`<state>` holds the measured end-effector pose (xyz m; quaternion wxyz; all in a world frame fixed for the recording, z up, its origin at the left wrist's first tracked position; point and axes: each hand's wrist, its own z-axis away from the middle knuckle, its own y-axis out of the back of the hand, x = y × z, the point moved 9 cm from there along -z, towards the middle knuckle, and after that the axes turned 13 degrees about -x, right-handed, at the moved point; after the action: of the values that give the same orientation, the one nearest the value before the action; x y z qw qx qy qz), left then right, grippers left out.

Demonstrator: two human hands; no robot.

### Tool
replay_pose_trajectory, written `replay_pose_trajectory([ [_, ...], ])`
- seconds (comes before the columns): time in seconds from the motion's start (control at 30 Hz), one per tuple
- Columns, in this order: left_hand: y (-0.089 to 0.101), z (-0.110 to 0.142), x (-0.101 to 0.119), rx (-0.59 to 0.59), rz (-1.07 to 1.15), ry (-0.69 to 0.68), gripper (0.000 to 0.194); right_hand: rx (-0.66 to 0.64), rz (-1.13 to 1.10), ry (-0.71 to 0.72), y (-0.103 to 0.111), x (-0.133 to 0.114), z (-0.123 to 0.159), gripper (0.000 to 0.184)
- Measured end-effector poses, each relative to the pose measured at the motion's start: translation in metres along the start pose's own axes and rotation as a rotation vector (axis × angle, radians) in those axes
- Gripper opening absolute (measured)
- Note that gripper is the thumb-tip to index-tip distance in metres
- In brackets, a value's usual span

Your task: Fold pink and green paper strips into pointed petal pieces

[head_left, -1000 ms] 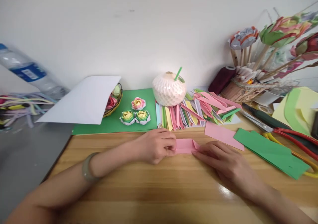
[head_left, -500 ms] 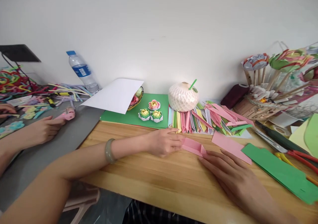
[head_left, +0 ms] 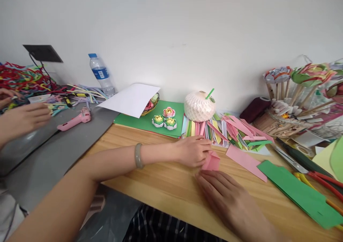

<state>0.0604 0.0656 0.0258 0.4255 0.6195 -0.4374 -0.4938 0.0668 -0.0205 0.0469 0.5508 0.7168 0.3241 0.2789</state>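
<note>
Pink paper (head_left: 212, 162) seemingly touches left hand (head_left: 191, 152) and right hand (head_left: 227, 195), inside table edge (head_left: 160, 204).

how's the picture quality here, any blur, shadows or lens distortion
Head view: soft, fairly even light on the wall; head view: slight softness over the right hand, with fine folds of the pink paper hard to make out; head view: apparent wide-angle stretch, the left arm looming large towards the lower left corner.

1. Pink paper (head_left: 211, 163): sm. pc., folded, creases & angled flap showing.
2. Pose: low on wooden tabletop (head_left: 160, 181), exact tilt unclear.
3. Loc.: betw. L hand (head_left: 193, 152) & R hand (head_left: 225, 193), edges partly hidden by fingers.
</note>
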Motion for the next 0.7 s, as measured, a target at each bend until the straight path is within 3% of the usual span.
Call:
replay_pose_trajectory([
  [0.2, -0.012, -0.010, 0.004, 0.000, 0.029, 0.003, 0.019, -0.054, -0.314, -0.063, -0.009, 0.026, 0.016, 0.032],
  [0.3, -0.016, -0.013, 0.002, -0.001, 0.047, -0.007, 0.017, -0.009, -0.422, -0.259, -0.007, 0.061, 0.029, 0.032],
  [0.4, -0.015, -0.016, 0.001, 0.003, 0.068, -0.021, 0.024, 0.045, -0.298, -0.404, -0.005, 0.084, 0.039, 0.031],
  [0.7, -0.005, -0.015, 0.000, 0.020, 0.185, -0.037, 0.024, -0.048, -0.225, -0.364, -0.019, 0.079, 0.047, 0.038],
])
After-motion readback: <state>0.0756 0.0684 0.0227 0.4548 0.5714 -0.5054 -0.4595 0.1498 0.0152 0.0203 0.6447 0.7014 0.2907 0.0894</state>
